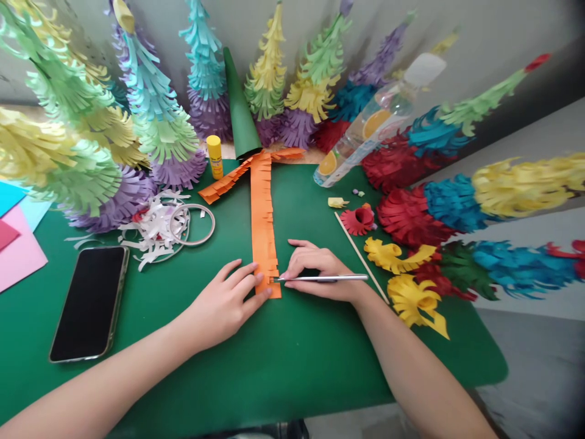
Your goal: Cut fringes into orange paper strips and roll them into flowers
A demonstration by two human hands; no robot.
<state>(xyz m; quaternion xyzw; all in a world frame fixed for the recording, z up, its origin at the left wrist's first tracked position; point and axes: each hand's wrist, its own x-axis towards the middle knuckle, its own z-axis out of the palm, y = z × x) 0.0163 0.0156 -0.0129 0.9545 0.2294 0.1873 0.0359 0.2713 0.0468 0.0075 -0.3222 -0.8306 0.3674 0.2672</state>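
An orange paper strip (262,213) lies lengthwise on the green mat, with short slits cut along its right edge. My left hand (231,300) lies flat on the strip's near end, its fingertips pressing the paper. Pinched between the fingers of my right hand (319,268) is a slim silver craft knife (329,278). Its tip touches the strip's right edge, just beside my left fingers. Two fringed orange strips (228,181) lie at the far end, near a plain green paper cone (242,122).
Fringed paper cones (159,122) line the back and right. A phone (90,303), paper scraps (155,228) and a tape roll (194,224) lie left. A glue stick (214,157) and a plastic bottle (365,128) stand behind. A thin stick (361,257) and yellow fringed curls (414,299) lie right.
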